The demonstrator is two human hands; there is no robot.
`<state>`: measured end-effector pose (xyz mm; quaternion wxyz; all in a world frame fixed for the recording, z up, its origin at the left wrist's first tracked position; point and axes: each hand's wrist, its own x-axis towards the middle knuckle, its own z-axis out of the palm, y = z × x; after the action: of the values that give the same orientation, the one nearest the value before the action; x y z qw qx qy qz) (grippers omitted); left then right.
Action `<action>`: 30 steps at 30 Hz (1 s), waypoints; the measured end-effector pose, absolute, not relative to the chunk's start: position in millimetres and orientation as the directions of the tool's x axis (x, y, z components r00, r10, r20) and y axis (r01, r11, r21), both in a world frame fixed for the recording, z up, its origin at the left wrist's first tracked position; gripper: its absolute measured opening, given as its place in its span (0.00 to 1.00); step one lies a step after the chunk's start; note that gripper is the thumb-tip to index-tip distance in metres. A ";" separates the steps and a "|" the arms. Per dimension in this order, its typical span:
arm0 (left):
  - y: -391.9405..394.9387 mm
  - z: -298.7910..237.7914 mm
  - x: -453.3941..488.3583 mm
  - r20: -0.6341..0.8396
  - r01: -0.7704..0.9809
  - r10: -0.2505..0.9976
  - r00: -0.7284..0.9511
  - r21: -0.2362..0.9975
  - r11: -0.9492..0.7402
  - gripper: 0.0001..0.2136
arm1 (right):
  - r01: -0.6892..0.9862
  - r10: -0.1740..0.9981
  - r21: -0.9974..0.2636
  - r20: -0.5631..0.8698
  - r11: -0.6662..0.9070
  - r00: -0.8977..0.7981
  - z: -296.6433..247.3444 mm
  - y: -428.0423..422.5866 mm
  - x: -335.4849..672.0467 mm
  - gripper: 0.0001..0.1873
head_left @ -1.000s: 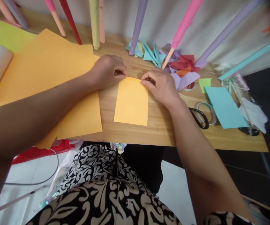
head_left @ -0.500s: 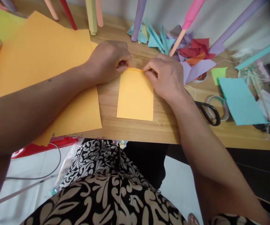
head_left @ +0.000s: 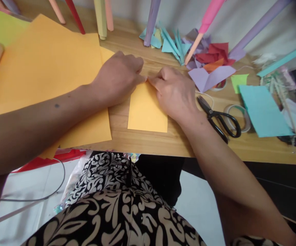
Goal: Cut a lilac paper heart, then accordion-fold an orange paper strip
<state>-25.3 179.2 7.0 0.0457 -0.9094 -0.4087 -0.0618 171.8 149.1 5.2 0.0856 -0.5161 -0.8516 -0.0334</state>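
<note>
A small yellow-orange sheet of paper [head_left: 148, 114] lies flat on the wooden table, its far edge covered by my fingers. My left hand [head_left: 120, 77] is closed, with the thumb and curled fingers at the far left of that edge. My right hand [head_left: 176, 90] is closed too, its fingertips pinched on the edge and meeting the left fingertips near the middle. The right hand hides the sheet's upper right corner. Beneath my left forearm spread larger yellow-orange sheets [head_left: 52, 65].
Black-handled scissors [head_left: 218, 118] lie right of my right wrist, with a tape roll [head_left: 245, 119] beside them and a turquoise paper [head_left: 264, 111] further right. Paper scraps [head_left: 211, 63] pile up behind. Coloured paper tubes [head_left: 151, 24] stand along the wall. The table edge [head_left: 163, 152] is near my body.
Both hands have moved closer together along the paper's far edge, so the fingertips now meet. My right hand has shifted left, uncovering more of the scissors.
</note>
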 end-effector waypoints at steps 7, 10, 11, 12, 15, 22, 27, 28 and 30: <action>174.7 26.4 -18.4 -0.001 0.797 0.805 0.593 -0.136 -0.588 0.16 | 0.926 0.923 -0.105 0.177 0.363 -0.341 8.3 152.1 178.0 0.17; 174.4 29.5 -23.6 -0.020 0.822 0.832 0.555 -0.138 -0.552 0.17 | 0.932 0.928 -0.124 0.207 0.340 -0.311 7.5 153.0 188.2 0.16; 174.2 29.9 -25.9 -0.017 0.826 0.835 0.550 -0.140 -0.547 0.17 | 0.932 0.928 -0.132 0.213 0.337 -0.305 6.8 152.9 191.3 0.16; 173.9 30.1 -28.2 -0.015 0.829 0.839 0.545 -0.141 -0.541 0.16 | 0.931 0.930 -0.150 0.216 0.334 -0.299 6.3 152.7 193.7 0.15; 172.7 31.6 -32.2 -0.029 0.845 0.853 0.521 -0.124 -0.521 0.15 | 0.923 0.944 -0.230 0.195 0.309 -0.267 7.1 151.1 196.8 0.14; 170.9 33.1 -28.4 -0.045 0.861 0.868 0.495 -0.115 -0.496 0.15 | 0.918 0.938 -0.256 0.251 0.303 -0.239 11.4 158.0 197.3 0.15; 171.3 28.4 -29.2 -0.021 0.809 0.827 0.562 -0.193 -0.555 0.13 | 0.827 0.905 -0.385 0.286 0.409 -0.315 -1.1 172.1 201.2 0.06; 172.4 26.7 -29.9 -0.015 0.801 0.819 0.573 -0.199 -0.564 0.13 | 0.822 0.904 -0.392 0.281 0.414 -0.322 -3.5 173.8 201.1 0.04; 176.6 21.9 -32.2 0.029 0.816 0.821 0.571 -0.134 -0.563 0.15 | 0.815 0.901 -0.397 0.283 0.422 -0.328 -6.9 175.7 200.6 0.02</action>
<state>-32.2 176.6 21.9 0.0662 -0.8838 -0.4628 0.0182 200.6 175.7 -6.9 0.2349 -0.5299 -0.8097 0.0917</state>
